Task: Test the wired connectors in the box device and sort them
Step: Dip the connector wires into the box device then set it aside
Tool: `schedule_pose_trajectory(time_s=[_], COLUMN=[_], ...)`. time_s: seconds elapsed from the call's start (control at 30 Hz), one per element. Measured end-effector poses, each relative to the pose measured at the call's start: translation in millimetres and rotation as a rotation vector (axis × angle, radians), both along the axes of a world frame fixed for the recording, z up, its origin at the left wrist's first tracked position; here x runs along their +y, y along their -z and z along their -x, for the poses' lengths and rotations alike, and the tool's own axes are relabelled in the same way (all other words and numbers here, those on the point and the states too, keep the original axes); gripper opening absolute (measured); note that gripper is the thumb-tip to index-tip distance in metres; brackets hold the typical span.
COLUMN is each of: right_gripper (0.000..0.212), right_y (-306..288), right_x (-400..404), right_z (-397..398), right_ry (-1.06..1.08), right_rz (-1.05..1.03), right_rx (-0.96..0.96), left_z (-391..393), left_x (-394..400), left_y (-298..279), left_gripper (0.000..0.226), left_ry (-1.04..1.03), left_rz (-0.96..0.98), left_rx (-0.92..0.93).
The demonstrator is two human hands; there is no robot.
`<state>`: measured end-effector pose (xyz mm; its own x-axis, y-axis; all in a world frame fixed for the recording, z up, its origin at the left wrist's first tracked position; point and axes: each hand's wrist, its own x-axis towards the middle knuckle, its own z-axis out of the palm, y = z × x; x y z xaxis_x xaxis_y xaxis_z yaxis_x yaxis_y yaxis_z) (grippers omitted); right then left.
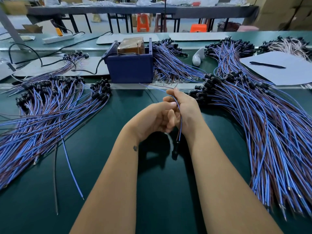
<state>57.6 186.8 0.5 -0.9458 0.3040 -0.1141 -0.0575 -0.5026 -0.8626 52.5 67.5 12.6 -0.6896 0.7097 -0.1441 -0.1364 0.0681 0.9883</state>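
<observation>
Both hands meet above the middle of the green table. My right hand pinches one wired connector by its blue and brown wires. The wire ends stick out toward the box, and the black connector head dangles below the hands. My left hand curls against the right, its thumb on the wires. The dark blue box device stands just beyond the hands. Large piles of the same connectors lie at the left and right.
Two loose wires lie on the table at the left. A white sheet with a black pen sits at the back right, a white object near it. Black power cables and a power strip run behind the box.
</observation>
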Motion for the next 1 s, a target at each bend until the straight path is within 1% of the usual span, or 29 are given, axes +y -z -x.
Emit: schedule_pose_trajectory(time_s=[0.13,0.23,0.3,0.37,0.43,0.5,0.53,0.6,0.63,0.7,0.77,0.87,0.93,1.0], right_gripper=[0.036,0.039,0.039,0.039,0.039,0.038,0.037,0.037,0.037,0.036,0.034,0.035,0.041,0.041], right_y=[4,4,4,3,2,2,2,2,1,1,1,0,-4,-6], right_x=[-1,-3,-4,-5,-7,-13,-15,-18,-20,-22,-25,-27,-24,-20], right_z=[2,3,3,2,0,-1,-1,-1,-1,-1,-3,-4,-5,-6], right_ry=[-0.067,-0.030,-0.009,-0.085,-0.230,-0.348,-0.378,-0.394,-0.390,-0.383,-0.391,-0.430,-0.463,-0.444], right_rz=[-0.059,-0.236,-0.300,-0.222,-0.166,-0.229,-0.287,-0.402,-0.450,-0.521,-0.559,-0.535,-0.468,-0.383], right_rx=[0.088,0.076,0.077,0.111,0.117,0.090,0.076,0.053,0.050,0.051,0.055,0.028,-0.037,-0.086], left_z=[6,11,16,19,20,20,20,22,22,24,26,29,33,36], left_x=[3,4,1,0,-1,0,0,-1,-2,-4,-6,-10,-13,-18], left_y=[3,13,18,18,17,16,16,15,15,14,14,14,16,17], left_gripper=[0.045,0.048,0.046,0.044,0.049,0.054,0.049,0.034,0.029,0.025,0.023,0.023,0.024,0.026], left_ry=[-0.369,-0.600,-0.691,-0.706,-0.651,-0.620,-0.638,-0.708,-0.739,-0.773,-0.795,-0.835,-0.868,-0.883], left_rz=[0.024,0.152,0.194,0.178,0.106,-0.017,-0.075,-0.166,-0.208,-0.288,-0.325,-0.321,-0.321,-0.320], left_rx=[0.079,0.293,0.342,0.301,0.265,0.236,0.205,0.130,0.093,0.029,-0.007,-0.016,-0.014,-0.043])
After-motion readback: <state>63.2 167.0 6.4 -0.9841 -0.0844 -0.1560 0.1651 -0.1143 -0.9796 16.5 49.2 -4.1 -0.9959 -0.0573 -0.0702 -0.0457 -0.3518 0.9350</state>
